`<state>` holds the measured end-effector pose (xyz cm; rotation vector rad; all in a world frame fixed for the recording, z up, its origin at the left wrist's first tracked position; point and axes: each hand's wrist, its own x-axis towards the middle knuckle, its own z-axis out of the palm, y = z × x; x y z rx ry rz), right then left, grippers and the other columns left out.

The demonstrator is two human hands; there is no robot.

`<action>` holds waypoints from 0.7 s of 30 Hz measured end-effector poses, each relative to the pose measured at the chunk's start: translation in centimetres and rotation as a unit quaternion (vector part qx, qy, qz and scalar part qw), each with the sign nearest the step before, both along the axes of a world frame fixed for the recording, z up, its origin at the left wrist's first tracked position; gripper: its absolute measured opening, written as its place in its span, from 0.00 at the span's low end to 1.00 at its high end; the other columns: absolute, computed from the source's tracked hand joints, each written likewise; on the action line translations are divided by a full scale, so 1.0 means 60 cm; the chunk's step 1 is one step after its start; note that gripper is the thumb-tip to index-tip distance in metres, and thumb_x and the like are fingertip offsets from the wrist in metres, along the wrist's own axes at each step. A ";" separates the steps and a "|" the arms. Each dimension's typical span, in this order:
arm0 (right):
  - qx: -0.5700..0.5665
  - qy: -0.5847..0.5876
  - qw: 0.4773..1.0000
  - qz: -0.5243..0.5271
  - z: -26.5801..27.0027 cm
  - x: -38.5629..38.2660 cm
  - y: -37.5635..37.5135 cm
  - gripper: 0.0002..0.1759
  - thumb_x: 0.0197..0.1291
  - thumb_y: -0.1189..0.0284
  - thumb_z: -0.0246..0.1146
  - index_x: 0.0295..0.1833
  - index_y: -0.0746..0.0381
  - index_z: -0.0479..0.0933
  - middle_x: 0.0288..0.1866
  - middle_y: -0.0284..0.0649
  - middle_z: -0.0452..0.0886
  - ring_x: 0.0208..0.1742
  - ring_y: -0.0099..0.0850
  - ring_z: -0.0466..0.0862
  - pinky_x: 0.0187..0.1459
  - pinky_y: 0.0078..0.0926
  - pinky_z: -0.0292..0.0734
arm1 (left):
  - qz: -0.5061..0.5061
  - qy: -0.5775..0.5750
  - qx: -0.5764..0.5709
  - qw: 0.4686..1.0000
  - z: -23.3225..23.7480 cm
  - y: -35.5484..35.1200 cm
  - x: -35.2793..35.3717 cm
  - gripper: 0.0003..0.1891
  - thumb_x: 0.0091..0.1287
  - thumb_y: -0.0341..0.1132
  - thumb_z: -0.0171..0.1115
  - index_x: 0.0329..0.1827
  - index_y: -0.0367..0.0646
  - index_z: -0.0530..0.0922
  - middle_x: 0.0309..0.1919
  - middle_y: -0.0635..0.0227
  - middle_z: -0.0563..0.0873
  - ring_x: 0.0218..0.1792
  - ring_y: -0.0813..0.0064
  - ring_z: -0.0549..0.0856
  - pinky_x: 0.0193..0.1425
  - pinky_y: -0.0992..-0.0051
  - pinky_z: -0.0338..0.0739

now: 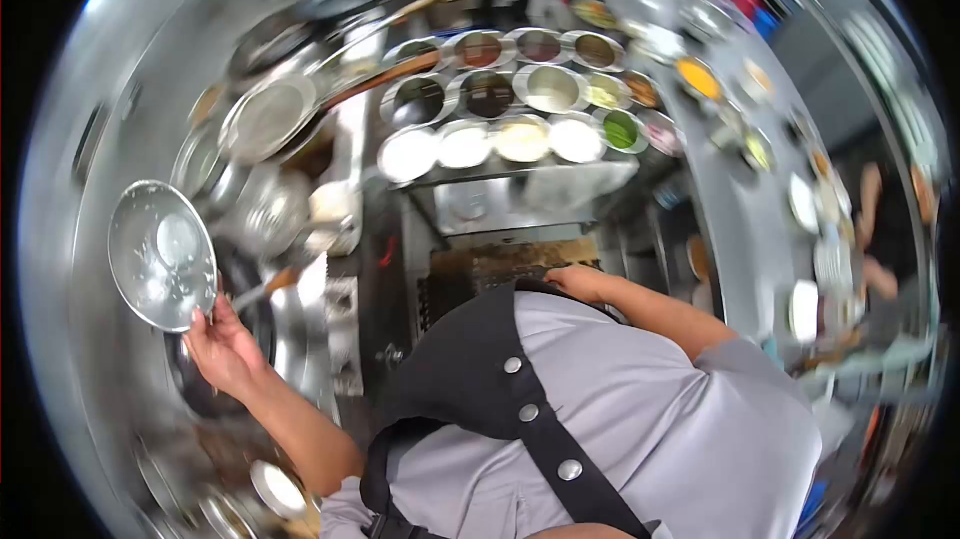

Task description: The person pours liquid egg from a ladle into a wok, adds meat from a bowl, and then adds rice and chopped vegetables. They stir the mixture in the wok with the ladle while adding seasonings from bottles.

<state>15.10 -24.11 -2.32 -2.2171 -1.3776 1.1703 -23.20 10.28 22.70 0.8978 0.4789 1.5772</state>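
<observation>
My left hand (pixel 218 347) grips the lower rim of a round, shiny steel bowl (pixel 160 254) and holds it tilted up at the far left, above a dark wok (pixel 195 384). The bowl's inside looks wet and holds nothing else. My right hand (pixel 580 282) lies at the upper edge of my black apron (pixel 470 369), close to my body and in front of the station's drawer. Its fingers are tucked out of sight, and I see nothing in it.
Several round steel pots of sauces and seasonings (pixel 520 104) fill a rack ahead. Steel pans and lids (pixel 265 119) crowd the left, with a ladle (pixel 270 284) by the wok. A long counter with plates (pixel 745 209) runs on the right, where another person's arm (pixel 870 204) shows.
</observation>
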 end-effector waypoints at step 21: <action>0.003 -0.054 0.892 -0.449 0.121 0.109 -0.746 0.35 0.62 0.61 0.67 0.73 0.58 0.69 0.62 0.56 0.75 0.64 0.52 0.76 0.64 0.43 0.73 | -0.742 0.341 -0.169 0.553 -0.254 -0.833 1.053 0.12 0.70 0.23 0.49 0.52 0.21 0.68 0.46 0.44 0.80 0.45 0.44 0.86 0.50 0.62 0.89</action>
